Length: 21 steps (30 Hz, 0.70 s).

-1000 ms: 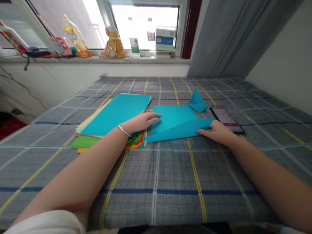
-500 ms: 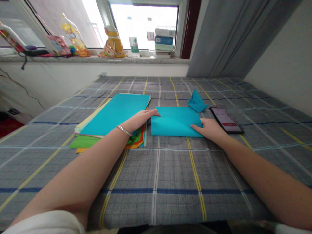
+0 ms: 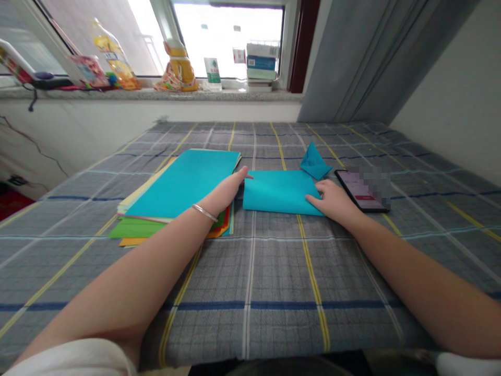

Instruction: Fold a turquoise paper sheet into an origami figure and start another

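Note:
A folded sheet of blue paper [image 3: 279,190] lies on the plaid cloth in front of me, with its near edge bowed slightly upward. My left hand [image 3: 231,187], a silver bangle on its wrist, is closed at the sheet's far left corner; most of its fingers are hidden. At the right edge my right hand [image 3: 334,201] grips the same sheet, thumb on top and the other fingers partly out of sight. Just behind the sheet stands a folded blue paper boat [image 3: 314,163]. Under my left forearm is a stack of coloured paper [image 3: 183,183], blue on top.
To the right of my right hand lies a phone [image 3: 362,193] with its screen lit. The plaid cloth [image 3: 282,282] covers the whole surface. Bottles, boxes and a tube stand on the windowsill [image 3: 227,96] at the back, beside a grey curtain [image 3: 344,57].
My left hand has turned, its fingers drawing back from the paper's top to its left edge. My right hand has shifted slightly up and the near edge of the sheet has risen.

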Each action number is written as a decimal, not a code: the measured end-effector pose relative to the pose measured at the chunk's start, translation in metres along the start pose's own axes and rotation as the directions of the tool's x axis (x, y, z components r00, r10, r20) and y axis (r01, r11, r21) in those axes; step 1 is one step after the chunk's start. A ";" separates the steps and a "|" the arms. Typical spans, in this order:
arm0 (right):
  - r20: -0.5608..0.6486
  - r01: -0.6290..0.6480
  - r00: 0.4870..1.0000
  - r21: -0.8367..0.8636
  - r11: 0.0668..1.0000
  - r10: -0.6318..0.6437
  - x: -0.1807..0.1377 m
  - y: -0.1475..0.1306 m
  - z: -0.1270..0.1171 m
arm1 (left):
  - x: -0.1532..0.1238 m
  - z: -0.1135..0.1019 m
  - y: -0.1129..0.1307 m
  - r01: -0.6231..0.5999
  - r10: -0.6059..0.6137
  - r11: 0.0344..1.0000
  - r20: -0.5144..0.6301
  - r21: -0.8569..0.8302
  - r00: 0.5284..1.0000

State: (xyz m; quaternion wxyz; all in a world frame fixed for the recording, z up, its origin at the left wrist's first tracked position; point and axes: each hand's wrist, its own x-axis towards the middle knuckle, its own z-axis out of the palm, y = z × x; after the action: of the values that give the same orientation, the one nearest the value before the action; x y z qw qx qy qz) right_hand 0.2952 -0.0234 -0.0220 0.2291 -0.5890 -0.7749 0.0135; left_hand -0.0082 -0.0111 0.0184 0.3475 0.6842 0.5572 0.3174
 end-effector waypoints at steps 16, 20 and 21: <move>0.027 -0.229 0.974 0.131 0.965 0.227 0.008 0.008 0.003 | 0.009 0.008 -0.007 -0.098 0.054 0.802 0.092 0.589 0.994; 0.150 -0.340 0.940 0.414 0.844 0.305 0.008 0.011 0.006 | 0.010 0.006 -0.008 -0.097 0.044 0.826 0.107 0.556 0.993; 0.184 -0.351 0.936 0.501 0.791 0.298 0.008 0.011 0.006 | 0.010 0.006 -0.009 -0.090 0.041 0.849 0.105 0.521 0.994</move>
State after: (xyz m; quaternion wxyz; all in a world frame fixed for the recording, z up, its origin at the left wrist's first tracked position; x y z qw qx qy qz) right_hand 0.3014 -0.0108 -0.0278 0.3383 -0.6264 -0.6386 0.2922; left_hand -0.0068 -0.0007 0.0079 0.1612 0.7851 0.5828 0.1339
